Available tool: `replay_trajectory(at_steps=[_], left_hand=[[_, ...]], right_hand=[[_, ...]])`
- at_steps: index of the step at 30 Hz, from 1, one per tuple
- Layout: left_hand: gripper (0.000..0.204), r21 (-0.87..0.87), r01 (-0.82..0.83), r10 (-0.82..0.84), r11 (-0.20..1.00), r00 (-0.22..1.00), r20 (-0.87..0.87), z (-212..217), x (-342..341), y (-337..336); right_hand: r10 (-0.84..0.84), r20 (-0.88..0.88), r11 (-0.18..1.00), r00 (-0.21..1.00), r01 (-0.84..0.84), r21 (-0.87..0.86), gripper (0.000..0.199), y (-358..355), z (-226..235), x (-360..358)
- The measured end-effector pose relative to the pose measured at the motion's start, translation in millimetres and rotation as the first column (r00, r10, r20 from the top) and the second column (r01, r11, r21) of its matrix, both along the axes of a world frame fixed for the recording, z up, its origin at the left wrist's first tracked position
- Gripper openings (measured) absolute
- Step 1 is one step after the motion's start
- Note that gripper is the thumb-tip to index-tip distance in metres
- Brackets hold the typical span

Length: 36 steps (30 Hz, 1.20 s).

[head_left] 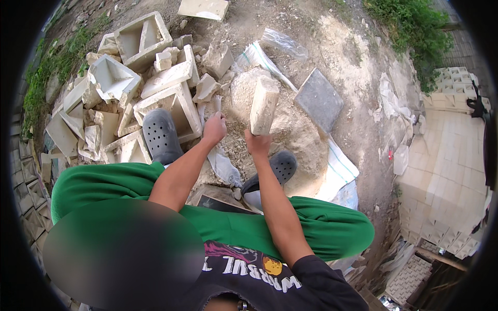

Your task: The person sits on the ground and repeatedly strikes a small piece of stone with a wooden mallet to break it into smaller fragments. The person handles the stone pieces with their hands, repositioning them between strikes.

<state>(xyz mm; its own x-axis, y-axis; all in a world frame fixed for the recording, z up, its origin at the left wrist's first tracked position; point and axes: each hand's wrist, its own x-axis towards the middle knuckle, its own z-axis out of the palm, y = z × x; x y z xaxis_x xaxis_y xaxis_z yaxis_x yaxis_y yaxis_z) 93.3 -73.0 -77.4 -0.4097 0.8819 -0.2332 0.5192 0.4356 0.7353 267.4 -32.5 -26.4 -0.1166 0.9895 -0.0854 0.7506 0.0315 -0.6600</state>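
Note:
My right hand (258, 143) is wrapped round the near end of a long, pale, dusty block (265, 101), which points away from me over a heap of crushed cream-coloured rubble and powder (290, 150). Whether the block is wood or stone I cannot tell. To its left, my left hand (215, 127) is closed at the heap's left edge, beside the pale broken pieces; what its fingers hold, if anything, is hidden. Under the heap lies a white woven sack (340, 166) with blue-green stripes.
Broken hollow cream blocks (171, 109) pile up at the left. A grey square slab (319, 100) lies right of the heap, and clear plastic (284, 43) beyond it. Stacked pale blocks (441, 171) stand far right. My grey clogs (160, 133) flank the work area.

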Motion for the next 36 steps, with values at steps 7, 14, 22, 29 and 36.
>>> replay_trajectory(at_steps=[7,14,22,29,36], left_hand=[[0.017,-0.036,-0.009,0.011,0.999,0.998,0.054,-0.8,-3.3,-6.0],[0.018,-0.004,-0.010,0.010,1.000,0.999,0.042,3.5,-0.2,-2.3],[0.017,0.032,-0.014,0.012,0.999,0.998,0.061,-1.6,-4.3,-5.9],[0.017,0.036,-0.026,0.024,0.999,0.998,0.062,-3.2,-3.2,-5.5],[0.017,0.042,-0.022,0.020,0.999,0.998,0.065,-1.3,-1.1,-4.4]], right_hand=[[-0.266,-0.159,0.817,0.951,0.135,-0.561,0.026,5.8,83.5,-23.7],[-0.092,-0.418,0.996,0.904,0.074,-0.059,0.035,33.7,65.7,-30.9],[-0.211,-0.085,0.808,0.974,0.125,-0.575,0.020,13.5,56.9,-14.5],[-0.082,-0.392,0.990,0.916,0.030,-0.136,0.020,23.1,55.0,-15.7],[-0.235,-0.092,0.758,0.968,0.123,-0.640,0.029,-3.7,10.3,11.7]])
